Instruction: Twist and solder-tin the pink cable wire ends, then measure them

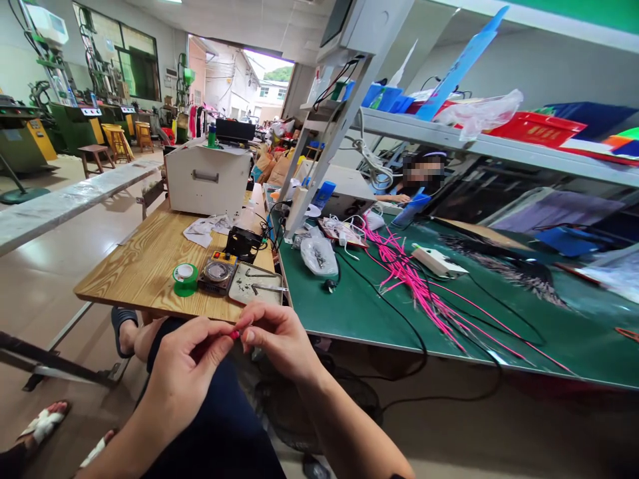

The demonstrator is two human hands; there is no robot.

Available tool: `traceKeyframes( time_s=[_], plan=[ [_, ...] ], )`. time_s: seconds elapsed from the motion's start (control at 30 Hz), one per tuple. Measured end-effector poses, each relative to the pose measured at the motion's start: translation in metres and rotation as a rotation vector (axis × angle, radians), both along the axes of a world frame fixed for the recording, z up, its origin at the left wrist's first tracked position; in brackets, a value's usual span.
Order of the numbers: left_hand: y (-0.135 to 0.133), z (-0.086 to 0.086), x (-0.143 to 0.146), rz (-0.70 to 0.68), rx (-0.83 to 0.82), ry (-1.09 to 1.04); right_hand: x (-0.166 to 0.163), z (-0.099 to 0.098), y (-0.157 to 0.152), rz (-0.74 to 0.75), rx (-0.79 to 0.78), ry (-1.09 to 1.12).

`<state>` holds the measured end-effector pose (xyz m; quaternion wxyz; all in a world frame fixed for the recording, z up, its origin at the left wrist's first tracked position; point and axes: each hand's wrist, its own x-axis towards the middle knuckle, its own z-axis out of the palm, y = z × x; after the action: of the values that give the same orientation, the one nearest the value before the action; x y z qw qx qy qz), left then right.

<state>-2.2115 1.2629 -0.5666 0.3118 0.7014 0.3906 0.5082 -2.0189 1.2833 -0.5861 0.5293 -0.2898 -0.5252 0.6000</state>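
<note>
Just in front of the wooden table's near edge, my hands meet over my lap. A small pink piece (pixel 234 334) shows between the fingertips; its kind and full length are hidden. My left hand (pixel 187 359) pinches it between thumb and forefinger. At its other end, my right hand (pixel 279 338) is closed in a pinch, thumb against fingers. Beyond the hands, a shallow tray (pixel 242 286) holds bent metal tools and tiny dark bits. Beside it sit a small device with a round clear top (pixel 217 271) and a green tape roll (pixel 185 281).
On the green bench (pixel 344 313) lie a bundle of pink cables (pixel 407 276), a clear plastic bag (pixel 318 253) and black cords. A small black fan (pixel 243 243) and a large white box (pixel 207 179) stand on the wooden table (pixel 134 273). Another person sits across the bench.
</note>
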Motion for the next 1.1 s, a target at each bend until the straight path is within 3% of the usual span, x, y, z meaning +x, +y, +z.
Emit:
traceKeyframes(
  time_s=[0.1, 0.23, 0.37, 0.53, 0.77, 0.87, 1.0, 1.1],
  plan=[
    [-0.003, 0.0, -0.003, 0.037, 0.031, 0.036, -0.003, 0.002, -0.001, -0.03, -0.007, -0.031],
    [-0.007, -0.002, -0.006, 0.065, 0.055, 0.08, -0.01, 0.006, -0.002, -0.119, 0.106, -0.103],
    [-0.01, -0.006, -0.008, 0.107, 0.055, 0.059, -0.023, -0.002, 0.0, -0.183, 0.15, -0.056],
    [-0.012, -0.007, -0.014, 0.142, -0.096, -0.081, -0.048, -0.015, 0.003, -0.238, 0.206, 0.048],
    [-0.01, 0.006, -0.038, 0.087, -0.235, -0.186, -0.068, 0.002, 0.011, -0.254, 0.419, -0.154],
    [-0.009, 0.009, -0.047, 0.077, -0.3, -0.196, -0.073, 0.001, 0.014, -0.194, 0.388, -0.136],
    [-0.008, 0.007, -0.052, 0.062, -0.321, -0.205, -0.079, -0.014, 0.016, -0.039, 0.218, -0.009],
    [-0.011, 0.001, -0.053, 0.047, -0.363, -0.216, -0.083, -0.026, 0.013, -0.032, 0.161, 0.049]
  ],
)
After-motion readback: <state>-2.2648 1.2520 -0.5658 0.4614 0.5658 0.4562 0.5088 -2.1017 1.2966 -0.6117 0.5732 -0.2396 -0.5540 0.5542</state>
